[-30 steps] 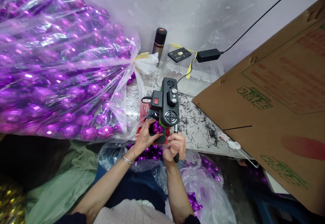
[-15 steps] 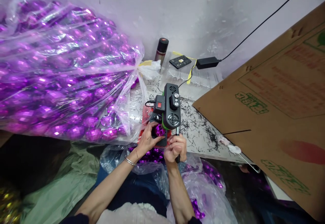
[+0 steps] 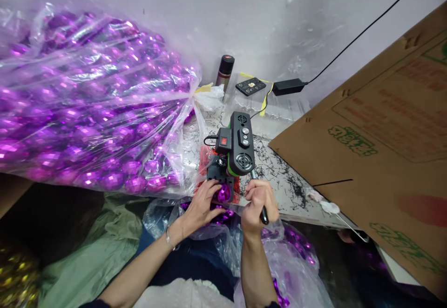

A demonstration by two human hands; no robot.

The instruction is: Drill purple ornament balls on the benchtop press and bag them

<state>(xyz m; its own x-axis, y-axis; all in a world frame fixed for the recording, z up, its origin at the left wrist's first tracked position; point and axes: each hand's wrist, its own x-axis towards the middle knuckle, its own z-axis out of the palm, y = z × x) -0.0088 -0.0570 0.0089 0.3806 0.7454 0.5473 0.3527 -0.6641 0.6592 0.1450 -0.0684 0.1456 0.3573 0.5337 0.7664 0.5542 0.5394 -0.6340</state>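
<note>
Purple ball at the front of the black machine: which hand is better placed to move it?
Most likely the left hand: its fingertips are right at the purple ball, with the thumb spread apart. The right hand is closed around the lever handle, farther from the ball.

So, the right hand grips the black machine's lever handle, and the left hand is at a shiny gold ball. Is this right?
Not quite: the head view shows the shiny ball at the left hand is purple. The right hand does grip the black lever handle.

R fingers [image 3: 262, 190] round blk handle [image 3: 264, 216]
</note>
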